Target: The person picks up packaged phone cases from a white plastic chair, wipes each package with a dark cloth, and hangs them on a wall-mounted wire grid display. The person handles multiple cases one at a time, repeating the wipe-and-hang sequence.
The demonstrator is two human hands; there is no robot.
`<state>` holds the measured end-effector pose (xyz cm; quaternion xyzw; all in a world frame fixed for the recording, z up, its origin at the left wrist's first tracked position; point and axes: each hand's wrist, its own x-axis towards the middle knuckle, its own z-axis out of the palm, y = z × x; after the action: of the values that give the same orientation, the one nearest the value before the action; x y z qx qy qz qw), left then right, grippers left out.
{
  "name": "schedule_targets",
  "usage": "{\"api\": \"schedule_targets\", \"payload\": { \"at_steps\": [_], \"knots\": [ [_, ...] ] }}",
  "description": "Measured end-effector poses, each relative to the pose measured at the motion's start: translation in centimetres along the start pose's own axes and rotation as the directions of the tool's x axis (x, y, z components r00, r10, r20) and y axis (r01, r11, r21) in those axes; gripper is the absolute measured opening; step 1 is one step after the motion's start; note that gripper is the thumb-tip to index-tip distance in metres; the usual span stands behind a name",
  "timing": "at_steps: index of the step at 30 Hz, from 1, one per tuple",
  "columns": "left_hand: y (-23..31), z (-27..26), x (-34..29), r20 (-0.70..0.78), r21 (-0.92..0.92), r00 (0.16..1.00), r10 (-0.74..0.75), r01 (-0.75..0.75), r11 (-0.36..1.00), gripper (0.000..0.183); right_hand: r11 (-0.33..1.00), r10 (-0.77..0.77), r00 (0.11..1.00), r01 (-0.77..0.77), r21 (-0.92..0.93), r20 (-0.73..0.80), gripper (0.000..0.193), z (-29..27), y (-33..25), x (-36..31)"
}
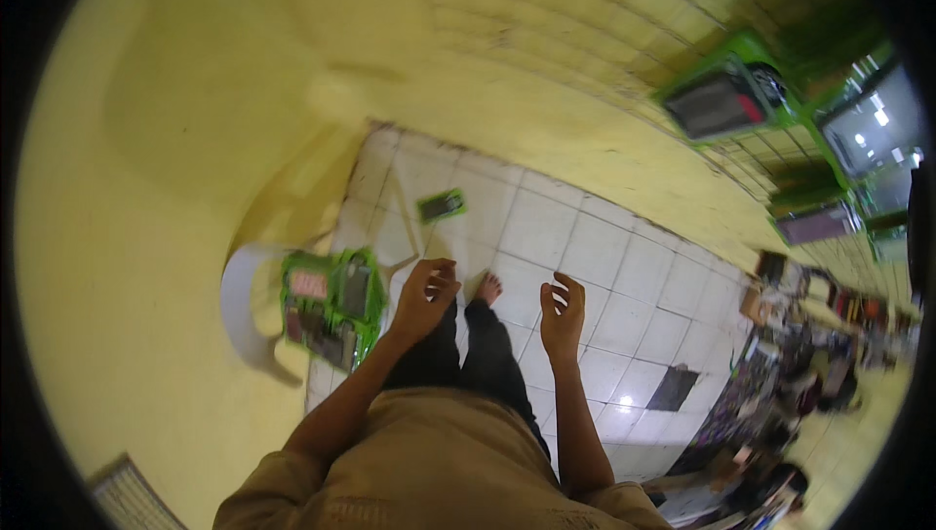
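The yellow wall [546, 101] goes up from the far edge of the white tiled floor [575, 247]. A white chair [240, 298] is by the floor's left edge, with green trays [334, 284] on it. Both hands are up in the air with nothing in them. The left hand [426, 301], nearer the chair, has loosely bent fingers. The right hand [563, 323] has a gap between bent fingers. A small green tray [460, 198] lies near the floor's far left corner.
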<state>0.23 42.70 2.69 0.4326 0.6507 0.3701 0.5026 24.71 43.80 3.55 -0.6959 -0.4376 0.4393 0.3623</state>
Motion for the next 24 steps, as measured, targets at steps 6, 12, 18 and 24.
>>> {"api": "schedule_targets", "payload": {
  "at_steps": [6, 12, 18, 24],
  "knots": [
    [-7.6, -13.4, -12.0, -0.511, -0.035, 0.844, -0.166, 0.172, 0.984, 0.028, 0.997, -0.077, 0.847, 0.075, 0.025, 0.527, 0.024, 8.4, 1.2, -4.8],
    [-13.4, -15.6, -21.4, -0.738, -0.314, 0.588, -0.329, 0.132, 0.940, 0.023, 0.964, -0.147, 0.598, 0.266, -0.022, 0.788, 0.023, 16.5, 1.2, -10.6],
    [-19.9, -14.7, -27.3, -0.759, -0.453, 0.490, -0.428, 0.075, 0.888, 0.019, 0.892, -0.232, 0.367, 0.450, 0.046, 0.901, 0.023, 25.2, 3.4, -18.1],
    [-30.5, -16.3, -28.4, -0.852, -0.297, 0.393, -0.345, 0.179, 0.938, 0.020, 0.648, -0.326, 0.183, 0.757, 0.078, 0.927, 0.056, 39.1, 10.4, -24.1]
  ]
}}
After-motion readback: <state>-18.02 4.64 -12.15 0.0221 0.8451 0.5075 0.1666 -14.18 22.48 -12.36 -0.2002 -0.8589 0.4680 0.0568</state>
